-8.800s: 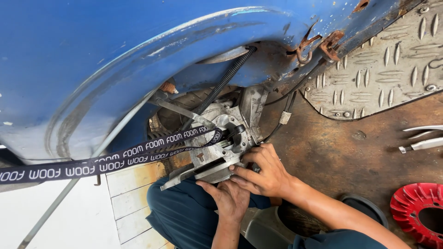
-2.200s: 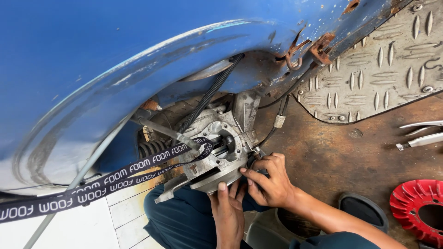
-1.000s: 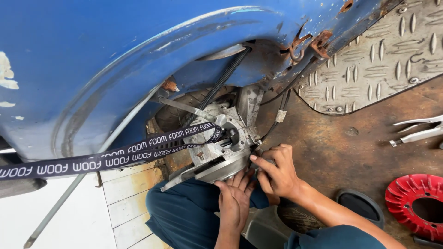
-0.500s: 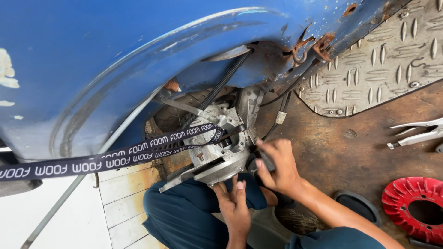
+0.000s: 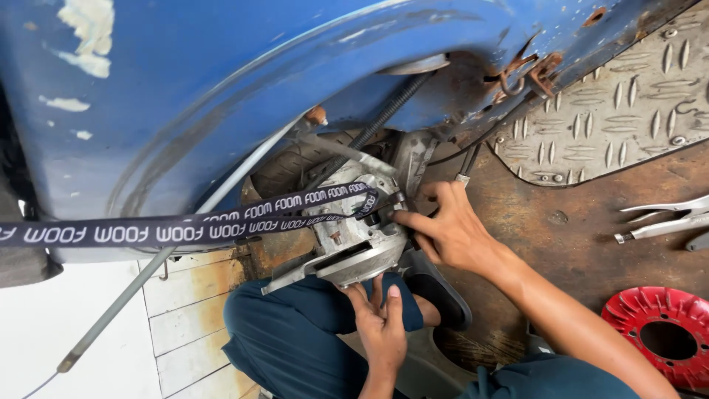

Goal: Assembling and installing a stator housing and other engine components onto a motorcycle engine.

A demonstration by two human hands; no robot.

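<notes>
A grey metal engine casing (image 5: 354, 244) hangs under the blue scooter body (image 5: 221, 96). A black strap with white lettering (image 5: 185, 227) runs from the left and hooks onto the casing. My left hand (image 5: 380, 325) reaches up from below, fingers spread against the casing's underside. My right hand (image 5: 450, 229) lies against the casing's right side, its thumb and forefinger pinched on a small part beside the strap's hook. A thin cable (image 5: 464, 162) runs down just above that hand.
Locking pliers (image 5: 665, 218) lie on the rusty floorboard (image 5: 576, 236) at right. A red finned disc (image 5: 665, 336) sits at lower right. A diamond-pattern metal plate (image 5: 613, 111) covers the upper right. A grey rod (image 5: 148, 288) slants down left over white planks. My blue-trousered knees are below.
My right hand has moved up from the casing's lower edge to its side by the strap hook. My left hand stays under the casing, shifted slightly lower.
</notes>
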